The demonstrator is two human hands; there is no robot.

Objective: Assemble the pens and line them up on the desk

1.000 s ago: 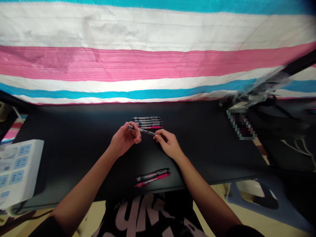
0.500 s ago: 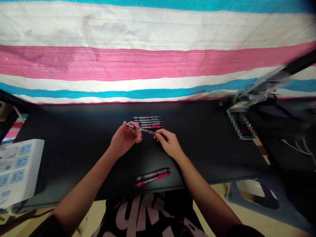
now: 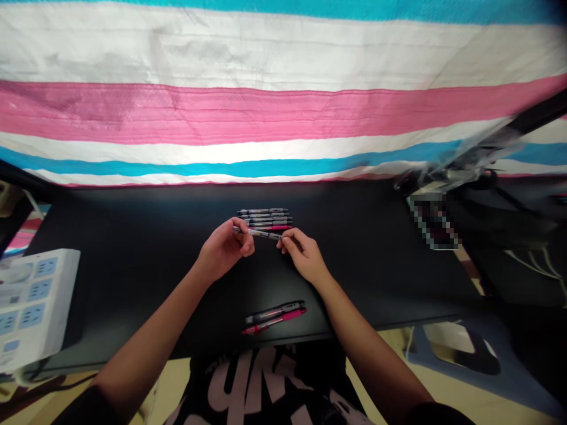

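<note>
A clear-barrelled pen with dark ends (image 3: 263,234) is held slightly tilted above the black desk between my two hands. My left hand (image 3: 224,248) is closed round its left part, thumb and fingers pinching it. At the other end, the fingertips of my right hand (image 3: 301,251) pinch the pen's grey end. Just beyond lies a row of several pens (image 3: 266,216), mostly grey and black, the nearest with a pink end (image 3: 282,228). Closer to my body rest a grey-black pen (image 3: 277,311) and a pink-red pen (image 3: 274,322), side by side.
A white power strip (image 3: 42,301) with blue sockets stands at the desk's left edge. A pixelated phone-like object (image 3: 434,223) and crumpled clear plastic (image 3: 465,159) are at the right. A striped sheet (image 3: 266,112) hangs behind the desk (image 3: 146,236). A blue-grey stool (image 3: 469,360) stands below right.
The held pen has shifted slightly to the right, and its left tip shows less beyond my left fingers. Both hands stay nearly in place; the lying pens have not moved.
</note>
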